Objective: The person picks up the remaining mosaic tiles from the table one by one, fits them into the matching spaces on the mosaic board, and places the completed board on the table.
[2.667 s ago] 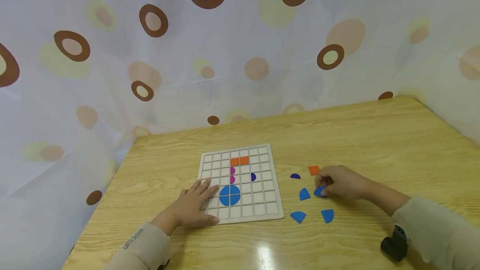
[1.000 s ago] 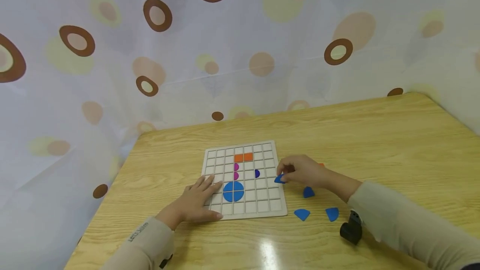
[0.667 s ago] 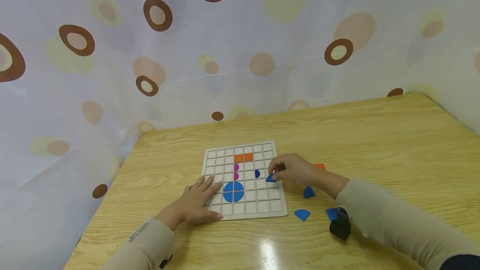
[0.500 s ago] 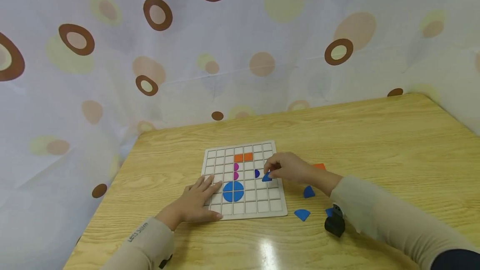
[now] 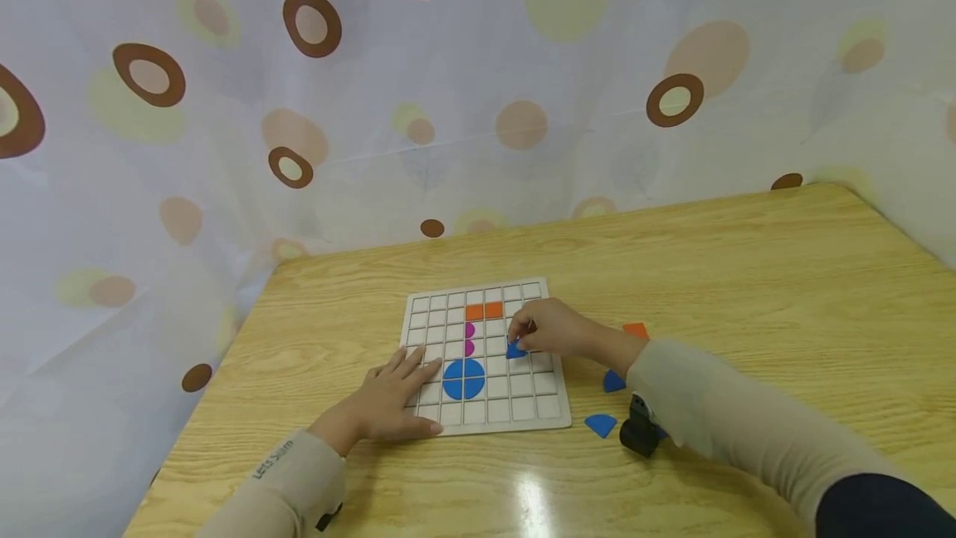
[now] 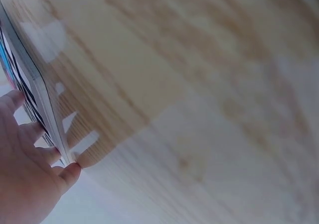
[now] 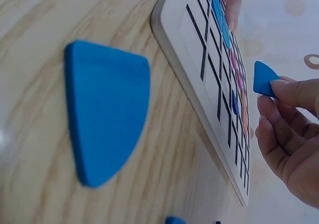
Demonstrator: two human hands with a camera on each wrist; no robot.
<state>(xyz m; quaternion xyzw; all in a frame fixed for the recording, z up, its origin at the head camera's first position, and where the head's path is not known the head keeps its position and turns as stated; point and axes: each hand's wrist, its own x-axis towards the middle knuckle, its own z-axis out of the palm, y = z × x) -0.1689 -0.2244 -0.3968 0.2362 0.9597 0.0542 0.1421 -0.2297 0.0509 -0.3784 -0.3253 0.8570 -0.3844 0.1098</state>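
A white grid board (image 5: 493, 412) lies on the table. My left hand (image 5: 388, 401) rests spread over its near left corner, fingers straight; the left wrist view shows the fingers (image 6: 32, 129) along its edge. My right hand (image 5: 553, 327) pinches a blue quarter-circle tile (image 7: 265, 79) between thumb and fingers, above the board's right half. On the board sit a blue circle of quarter tiles (image 5: 464, 379), two magenta half-circles (image 5: 469, 348) and two orange squares (image 5: 484, 310). A dark blue half-circle (image 7: 235, 103) on the board shows in the right wrist view, hidden in the head view.
Right of the board lie loose blue quarter-circle tiles (image 5: 601, 425), one of them large in the right wrist view, and an orange square (image 5: 635, 330). A black wrist camera (image 5: 640, 428) under the right sleeve partly covers another blue tile. A patterned curtain (image 5: 478, 106) hangs behind the table.
My right hand picked up a blue quarter-circle tile from the table at right and carried it left over the board. The left hand has stayed on the board's corner.
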